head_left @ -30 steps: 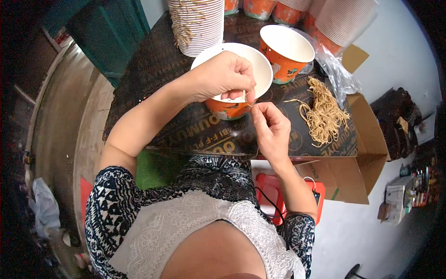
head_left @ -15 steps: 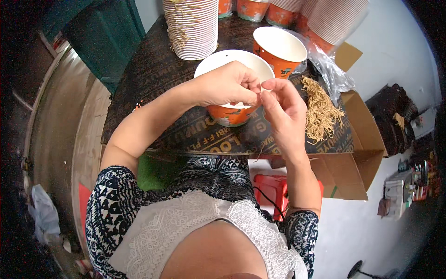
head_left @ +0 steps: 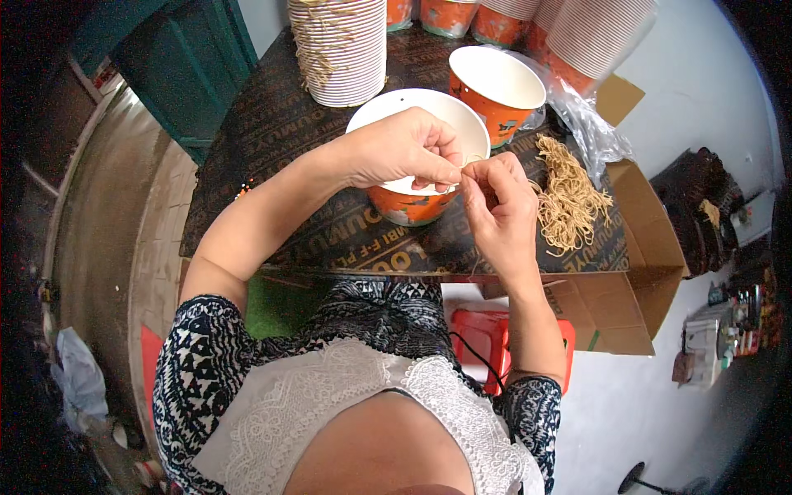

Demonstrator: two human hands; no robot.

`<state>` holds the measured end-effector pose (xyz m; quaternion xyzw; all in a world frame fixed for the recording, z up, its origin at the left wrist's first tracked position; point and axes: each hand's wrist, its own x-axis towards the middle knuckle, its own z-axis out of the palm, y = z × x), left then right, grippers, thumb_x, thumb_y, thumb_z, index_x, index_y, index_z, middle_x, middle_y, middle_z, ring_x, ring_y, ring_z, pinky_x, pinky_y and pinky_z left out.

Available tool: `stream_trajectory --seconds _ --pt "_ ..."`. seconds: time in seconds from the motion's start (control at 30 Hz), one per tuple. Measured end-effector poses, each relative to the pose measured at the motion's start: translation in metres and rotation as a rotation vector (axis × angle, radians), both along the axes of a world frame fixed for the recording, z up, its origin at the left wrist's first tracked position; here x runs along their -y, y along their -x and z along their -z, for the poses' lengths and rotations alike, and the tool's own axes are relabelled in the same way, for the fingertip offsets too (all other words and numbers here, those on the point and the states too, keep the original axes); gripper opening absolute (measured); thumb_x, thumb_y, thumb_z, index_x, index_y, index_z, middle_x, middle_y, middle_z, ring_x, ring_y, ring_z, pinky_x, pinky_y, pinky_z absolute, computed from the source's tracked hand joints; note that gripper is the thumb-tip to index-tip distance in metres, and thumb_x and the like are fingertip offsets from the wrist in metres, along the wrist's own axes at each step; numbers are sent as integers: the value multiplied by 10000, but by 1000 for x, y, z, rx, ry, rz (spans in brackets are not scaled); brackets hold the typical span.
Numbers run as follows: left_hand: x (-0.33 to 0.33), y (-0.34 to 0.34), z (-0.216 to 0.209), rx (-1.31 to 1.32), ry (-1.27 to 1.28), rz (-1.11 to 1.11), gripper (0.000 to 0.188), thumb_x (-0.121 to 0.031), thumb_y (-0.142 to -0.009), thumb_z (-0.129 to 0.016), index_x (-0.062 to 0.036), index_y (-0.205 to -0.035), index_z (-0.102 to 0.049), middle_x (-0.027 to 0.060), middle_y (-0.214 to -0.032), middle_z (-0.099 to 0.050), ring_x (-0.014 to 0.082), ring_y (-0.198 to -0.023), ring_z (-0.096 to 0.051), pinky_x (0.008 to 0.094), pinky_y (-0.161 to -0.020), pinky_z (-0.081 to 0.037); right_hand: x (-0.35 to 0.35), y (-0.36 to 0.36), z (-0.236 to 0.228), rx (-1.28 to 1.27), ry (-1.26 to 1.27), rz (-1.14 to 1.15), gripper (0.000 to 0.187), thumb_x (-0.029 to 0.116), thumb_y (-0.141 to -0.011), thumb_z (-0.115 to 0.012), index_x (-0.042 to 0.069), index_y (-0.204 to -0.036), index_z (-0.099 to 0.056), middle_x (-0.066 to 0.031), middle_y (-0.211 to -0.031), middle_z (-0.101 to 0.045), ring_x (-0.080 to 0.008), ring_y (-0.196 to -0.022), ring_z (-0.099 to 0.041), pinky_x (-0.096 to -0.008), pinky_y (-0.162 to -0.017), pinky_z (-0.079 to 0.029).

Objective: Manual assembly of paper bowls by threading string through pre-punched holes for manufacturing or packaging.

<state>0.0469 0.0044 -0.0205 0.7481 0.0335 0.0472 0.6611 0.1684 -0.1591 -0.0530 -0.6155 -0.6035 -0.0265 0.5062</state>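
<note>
Both hands meet over the right side of a white-lined orange paper bucket (head_left: pixel 404 206) standing on the table. My left hand (head_left: pixel 404 148) reaches across its mouth, finger and thumb pinching a thin tan string (head_left: pixel 473 157). Against those fingertips, my right hand (head_left: pixel 503 202) is closed in a pinch on the same string at the rim. A small loop of it shows above the fingers; most is hidden. Just right of my right hand lies a tangled heap of tan strings (head_left: pixel 572 202). A second orange bucket (head_left: pixel 497 87) stands behind, to the right.
A tall nested stack of buckets (head_left: pixel 340 58) with string ends along its side stands at the back left of the dark printed table (head_left: pixel 247 165). More stacks (head_left: pixel 598 37) and clear plastic wrap (head_left: pixel 590 124) are at the back right. A cardboard box (head_left: pixel 610 305) sits beside the table's right edge.
My right hand has turned inward and its fingers have curled more tightly at my left fingertips. A loop of string now shows above them. The left hand has hardly moved.
</note>
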Motion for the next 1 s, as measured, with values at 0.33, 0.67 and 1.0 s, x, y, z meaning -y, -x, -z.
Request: stream_trajectory --seconds 0.33,0.67,1.0 --pt "4 0 -5 -37 -169 -106 106 -58 -812 -699 -2 -845 -616 46 -780 -657 81 -667 -579 210 -594 -461 3 10 9 171 -173 8 113 -9 -777 -683 26 -869 -627 -137 -778 -563 -294 -643 -597 -373 -563 -491" --pt "22 4 1 99 -467 -249 101 2 -829 -653 -27 -909 -598 -11 -813 -609 51 -745 -545 231 -657 -462 -6 1 13 50 -107 59 83 -5 -851 -642 11 -932 -631 -132 -797 -575 -270 -657 -597 -353 -587 -481" --pt "36 8 18 433 -1010 -529 68 16 -825 -622 22 -886 -592 173 -838 -644 311 -741 -662 376 -642 -518 -8 -4 15 61 -88 54 112 8 -849 -636 -2 -961 -635 -162 -820 -606 -321 -717 -628 -385 -633 -499"
